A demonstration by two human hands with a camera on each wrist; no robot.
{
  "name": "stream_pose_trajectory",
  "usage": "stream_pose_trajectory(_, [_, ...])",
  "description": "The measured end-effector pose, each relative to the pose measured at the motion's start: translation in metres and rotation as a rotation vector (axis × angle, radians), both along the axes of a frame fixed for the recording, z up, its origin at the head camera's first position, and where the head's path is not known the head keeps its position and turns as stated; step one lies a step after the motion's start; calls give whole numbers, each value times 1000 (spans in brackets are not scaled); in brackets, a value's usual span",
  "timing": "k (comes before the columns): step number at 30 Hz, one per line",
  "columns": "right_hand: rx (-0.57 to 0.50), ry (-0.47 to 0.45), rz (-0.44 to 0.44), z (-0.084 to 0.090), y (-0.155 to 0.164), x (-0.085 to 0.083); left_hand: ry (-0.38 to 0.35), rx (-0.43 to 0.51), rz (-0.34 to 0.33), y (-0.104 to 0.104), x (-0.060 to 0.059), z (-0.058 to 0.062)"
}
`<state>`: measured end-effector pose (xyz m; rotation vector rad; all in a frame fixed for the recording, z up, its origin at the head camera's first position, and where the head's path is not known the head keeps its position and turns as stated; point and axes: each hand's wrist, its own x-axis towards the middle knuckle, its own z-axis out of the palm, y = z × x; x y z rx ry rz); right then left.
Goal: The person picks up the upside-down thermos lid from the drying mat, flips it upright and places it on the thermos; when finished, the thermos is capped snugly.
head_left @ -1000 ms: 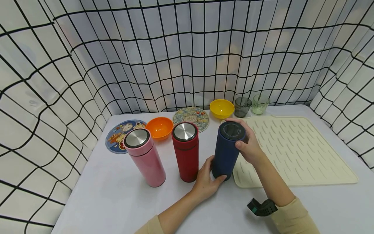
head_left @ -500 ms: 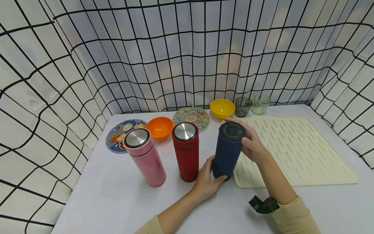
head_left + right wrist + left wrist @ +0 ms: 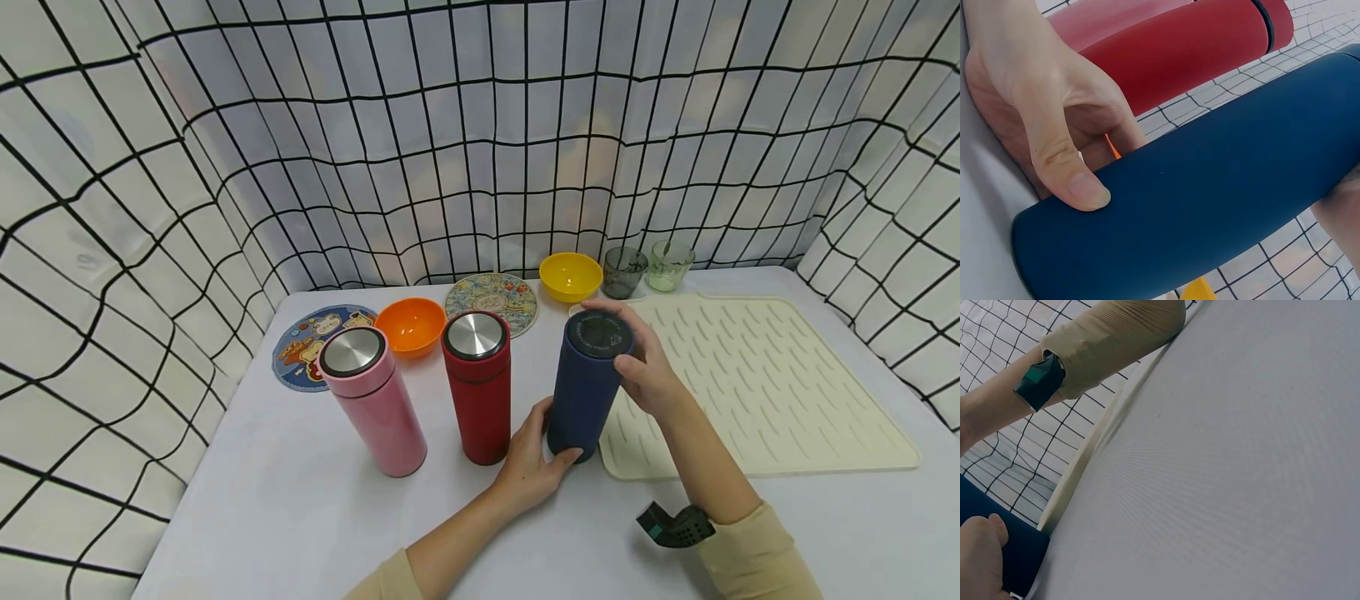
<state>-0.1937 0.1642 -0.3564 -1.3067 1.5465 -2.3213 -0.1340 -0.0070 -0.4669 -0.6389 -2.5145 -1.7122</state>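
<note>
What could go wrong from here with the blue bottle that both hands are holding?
1. The blue bottle stands at the edge of the cream mat; on that uneven footing it may tip.
2. The red bottle stands close beside the left hand; a slip might knock it over.
3. The right hand grips only the lid; it may slip.

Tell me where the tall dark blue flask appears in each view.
Head: tall dark blue flask upright, centre, at the cream mat's edge.
Left wrist: only its base, bottom-left corner.
Right wrist: lying diagonally across the lower frame.
Shared landmark: left hand gripping its base.
</note>
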Motion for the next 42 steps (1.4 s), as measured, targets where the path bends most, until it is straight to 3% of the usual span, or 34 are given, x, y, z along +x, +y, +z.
stream_pose_trajectory(5, [54,16,-5,2,-2,1,-8,-2,7,0,1,1])
stream_pose_trajectory(17, [-32,-11,-11,-1,-4,-1,4,-22,15,1,0,1])
stream_pose_trajectory(25, [-64,-95,-44,-1,-3,3,-15,-35,11,4,-1,0])
stream_pose_trajectory(31, [-73,-110,-65,-2,-3,3,-19,-42,8,4,-1,-1])
stream_pose_trajectory(38, [-47,-115,-92,-2,-1,1,-55,-117,-15,1,-2,4])
stream_pose_trajectory(42, [-17,-110,-102,-4,3,2,-93,-185,-61,-8,2,9])
